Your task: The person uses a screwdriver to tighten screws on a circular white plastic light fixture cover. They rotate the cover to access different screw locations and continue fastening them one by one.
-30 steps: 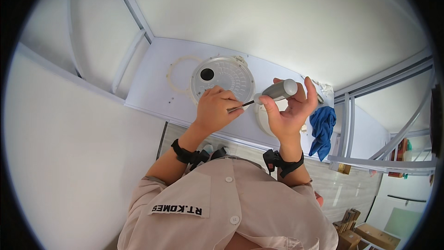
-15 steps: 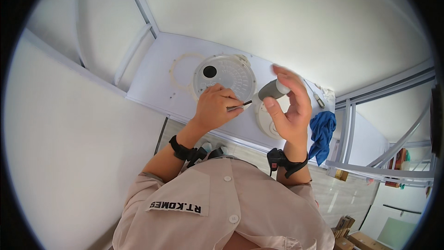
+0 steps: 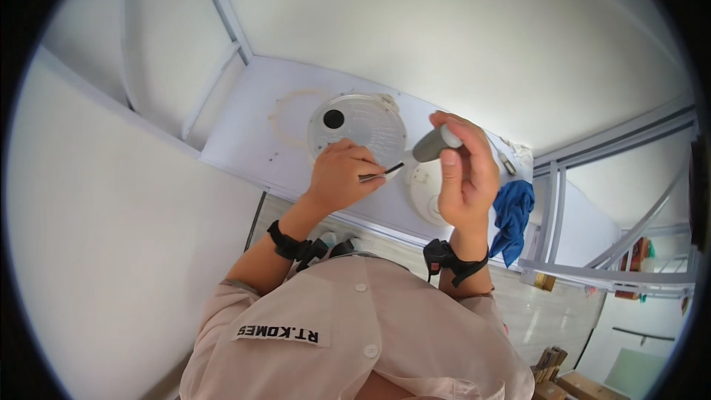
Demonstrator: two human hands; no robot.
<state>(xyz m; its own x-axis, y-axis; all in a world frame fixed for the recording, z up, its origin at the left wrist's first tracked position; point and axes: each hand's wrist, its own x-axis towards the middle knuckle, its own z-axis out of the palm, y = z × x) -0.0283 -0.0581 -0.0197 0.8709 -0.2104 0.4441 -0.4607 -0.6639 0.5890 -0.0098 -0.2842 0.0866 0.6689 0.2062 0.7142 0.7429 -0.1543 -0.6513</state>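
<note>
My left hand (image 3: 343, 176) is closed in a pinch on a thin dark rod (image 3: 395, 168), whose end sticks out to the right. Facing it, my right hand (image 3: 471, 181) holds a grey, rounded cylinder (image 3: 431, 146) with a pale end, like a tool handle, between thumb and fingers. The rod's tip points toward the cylinder's lower end; I cannot tell whether they touch. Just beyond my left hand lies a round, shallow lamp-like housing (image 3: 368, 133) with a black disc (image 3: 334, 119) on it. Below my right hand is a white round cover (image 3: 424, 194), partly hidden.
On the white table (image 3: 241, 130), a pale ring (image 3: 275, 115) lies left of the housing. A small grey-handled tool (image 3: 507, 164) rests at the right, near crumpled white material (image 3: 522, 152). A blue cloth (image 3: 512, 211) hangs over the right edge. White panels and metal frames surround the table.
The grey cylinder has shifted slightly left, and my right fingers and thumb have changed position around it. My left hand keeps its pinch on the rod.
</note>
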